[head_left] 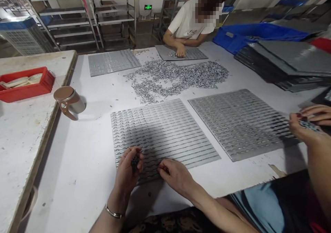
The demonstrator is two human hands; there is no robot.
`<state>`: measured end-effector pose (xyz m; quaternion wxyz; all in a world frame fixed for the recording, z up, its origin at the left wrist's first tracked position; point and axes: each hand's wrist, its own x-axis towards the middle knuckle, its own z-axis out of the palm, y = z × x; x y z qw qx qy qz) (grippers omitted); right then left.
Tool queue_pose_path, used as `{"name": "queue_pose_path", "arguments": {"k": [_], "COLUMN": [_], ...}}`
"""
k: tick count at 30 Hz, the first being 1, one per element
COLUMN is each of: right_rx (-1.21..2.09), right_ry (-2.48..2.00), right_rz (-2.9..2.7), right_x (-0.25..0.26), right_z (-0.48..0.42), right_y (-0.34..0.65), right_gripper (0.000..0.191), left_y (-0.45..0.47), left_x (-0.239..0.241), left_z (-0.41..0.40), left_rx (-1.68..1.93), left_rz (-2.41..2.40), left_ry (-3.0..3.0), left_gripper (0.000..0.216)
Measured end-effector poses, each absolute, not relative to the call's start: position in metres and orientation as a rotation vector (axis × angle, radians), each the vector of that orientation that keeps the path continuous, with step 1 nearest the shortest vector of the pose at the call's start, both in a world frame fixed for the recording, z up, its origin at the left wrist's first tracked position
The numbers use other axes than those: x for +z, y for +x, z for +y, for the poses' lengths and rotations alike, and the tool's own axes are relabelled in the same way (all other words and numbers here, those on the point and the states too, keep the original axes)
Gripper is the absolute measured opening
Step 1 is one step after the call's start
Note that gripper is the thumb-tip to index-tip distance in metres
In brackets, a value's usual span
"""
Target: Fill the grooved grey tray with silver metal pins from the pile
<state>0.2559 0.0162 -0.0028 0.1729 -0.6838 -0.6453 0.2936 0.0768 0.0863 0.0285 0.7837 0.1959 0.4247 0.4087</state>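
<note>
Board (178, 136), ribbed and grey, lies flat on the white tabletop (85, 150) directly before the worker; we note small pieces in rows across its left part. We find the left hand (131, 160) curled around a cluster of dark pieces (134, 162) over the board's near-left portion. We record the right hand (174, 174) at the near edge, fingertips gathered; whether they pinch a piece, we cannot tell. Beyond, we observe a loose heap (204, 75) of metallic pieces. We log a second board (232, 119) just to the right and a brown-lidded mug (77, 102) at left.
</note>
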Motion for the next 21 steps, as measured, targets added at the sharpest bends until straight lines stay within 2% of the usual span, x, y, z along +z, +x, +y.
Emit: {"name": "queue_pose_path", "arguments": {"k": [6,11,16,21], "right_rx": [0.802,0.632,0.602,0.743], "right_ry": [-1.896,-1.491,-1.367,-1.413], "right_rz": [-1.645,-1.742,-1.937,-1.842], "right_x": [0.003,0.026,0.035,0.035], "right_z": [0.017,0.012,0.012,0.008], "right_y": [0.257,0.252,0.244,0.245], "right_gripper": [0.004,0.016,0.023,0.014], "left_y": [0.081,0.084,0.085,0.086], "left_x": [0.026,0.026,0.018,0.016], "left_z": [0.080,0.068,0.060,0.059], "left_rx": [0.707,0.508,0.351,0.294], "left_rz": [0.848,0.801,0.808,0.781], "left_ry": [0.570,0.699,0.790,0.808], "left_gripper": [0.060,0.078,0.088,0.088]}}
